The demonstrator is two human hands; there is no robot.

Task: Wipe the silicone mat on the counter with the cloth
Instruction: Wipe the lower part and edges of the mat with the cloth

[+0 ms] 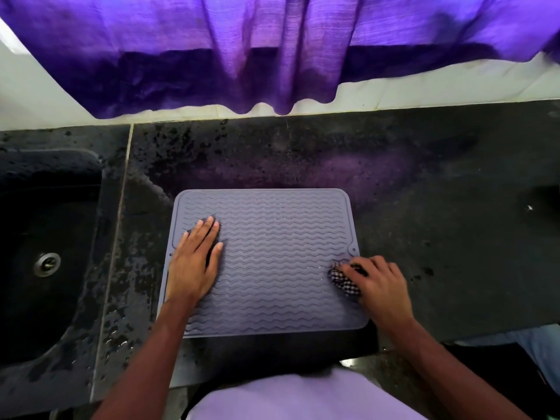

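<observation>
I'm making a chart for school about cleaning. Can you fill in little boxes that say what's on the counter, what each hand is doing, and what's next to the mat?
surface: dark counter, wet patches near the sink
mat: grey mat with wavy ridges, lying flat near the front edge
left hand: left hand pressed flat on the mat's left side, fingers straight
right hand: right hand gripping the cloth at the mat's right edge
cloth: checked cloth, bunched up, touching the mat
left of mat: sink with a metal drain
behind: purple curtain

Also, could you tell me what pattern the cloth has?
The cloth is checked, dark and white; the head view shows it in the right hand.
</observation>
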